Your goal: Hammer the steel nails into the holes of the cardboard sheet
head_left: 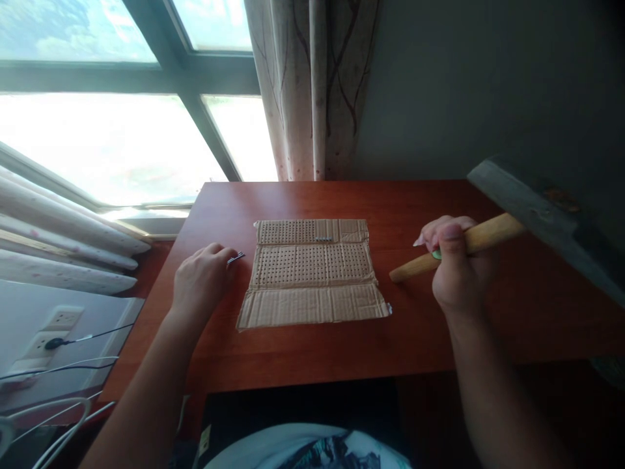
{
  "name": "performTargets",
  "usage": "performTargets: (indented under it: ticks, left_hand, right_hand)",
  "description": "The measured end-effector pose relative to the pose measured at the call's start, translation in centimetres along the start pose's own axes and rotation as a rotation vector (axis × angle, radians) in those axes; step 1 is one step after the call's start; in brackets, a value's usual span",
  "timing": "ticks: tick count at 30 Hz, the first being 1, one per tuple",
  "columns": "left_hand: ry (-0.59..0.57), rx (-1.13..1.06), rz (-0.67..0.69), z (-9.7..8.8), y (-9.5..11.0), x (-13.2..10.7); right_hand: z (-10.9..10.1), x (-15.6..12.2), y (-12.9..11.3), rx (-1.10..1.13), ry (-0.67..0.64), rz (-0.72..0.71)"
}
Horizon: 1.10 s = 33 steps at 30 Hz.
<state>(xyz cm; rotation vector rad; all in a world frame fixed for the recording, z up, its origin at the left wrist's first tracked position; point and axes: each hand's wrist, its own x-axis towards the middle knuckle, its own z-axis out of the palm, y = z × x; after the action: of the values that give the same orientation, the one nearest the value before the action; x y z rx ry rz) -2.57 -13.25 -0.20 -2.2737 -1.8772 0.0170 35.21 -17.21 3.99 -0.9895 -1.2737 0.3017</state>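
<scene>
A flat piece of cardboard (312,306), creased and dotted with rows of small holes, lies on the wooden table (293,358). In its upper part a short row of small shiny metal pieces (323,239) stands in the holes. My left hand (202,277) is beside the cardboard's left edge, fingers closed on several thin metal nails (236,258) that jut out to the right. Raised at the right, my right hand (456,264) wraps round the wooden handle of a hammer (495,234). The hammer's large grey head points up and right, clear of the cardboard.
A window (112,143) and patterned curtains (312,91) stand behind and left of the table. At the lower left are a wall socket (39,345) with a black plug and several cables. A dark wall (439,85) rises behind the table's right side.
</scene>
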Motion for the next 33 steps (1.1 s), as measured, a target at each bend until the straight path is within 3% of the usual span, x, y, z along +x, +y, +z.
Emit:
performTargets:
  ticks: [5, 13, 20, 23, 27, 30, 33]
  left_hand:
    - [0.0, -0.003, -0.007, 0.4, -0.1, -0.1]
    - [-0.002, -0.009, 0.017, 0.5, -0.1, -0.3]
    - [-0.101, 0.016, 0.01, 0.2, -0.1, -0.4]
    - [-0.08, -0.04, 0.008, 0.2, -0.3, -0.5]
    - [0.082, -0.294, -0.017, -0.7, -0.7, -0.4]
    - [0.205, -0.634, -0.127, -2.4, -0.3, 0.2]
    - [0.21, -1.049, -0.157, -4.9, 1.6, 1.1]
  right_hand:
    - [0.3, 0.1, 0.4, 0.04, 0.08, -0.057]
    - [0.4, 0.0, -0.4, 0.252, -0.009, 0.181]
    - [0.4, 0.2, -0.2, 0.265, 0.049, 0.193]
    - [0.4, 0.2, -0.1, 0.274, 0.057, 0.187]
    - [0.4, 0.2, -0.2, 0.287, 0.045, 0.176]
    - [0.4, 0.2, -0.2, 0.291, 0.051, 0.175]
    - [0.5, 0.2, -0.2, 0.285, 0.065, 0.175]
